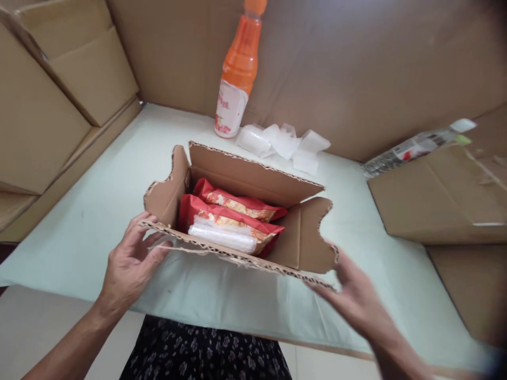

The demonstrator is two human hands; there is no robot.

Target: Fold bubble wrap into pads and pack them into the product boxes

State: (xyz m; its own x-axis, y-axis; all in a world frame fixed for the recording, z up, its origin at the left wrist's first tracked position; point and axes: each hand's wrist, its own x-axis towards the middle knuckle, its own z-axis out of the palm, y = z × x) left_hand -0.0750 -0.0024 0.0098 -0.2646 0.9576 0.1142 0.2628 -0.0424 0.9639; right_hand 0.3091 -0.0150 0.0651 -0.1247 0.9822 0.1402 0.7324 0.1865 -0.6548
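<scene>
An open cardboard box [253, 171] stands before me on the pale green cloth, its top flaps up. Inside lie two red food packets [233, 219], with a clear plastic-wrapped roll or bundle [222, 237] in front of them. My left hand [132, 258] grips the near left corner of the box, thumb outside the front wall. At the near right corner, my right hand [352, 293] holds the box's side; its fingertips are partly hidden behind the cardboard.
An orange drink bottle [237, 79] and crumpled translucent plastic pieces [283, 142] sit behind the box. Cardboard boxes [79, 68] line the left. On the right, a clear bottle [415, 148] leans by another cardboard box [439, 195]. The cloth-covered table's [222, 306] front edge is near me.
</scene>
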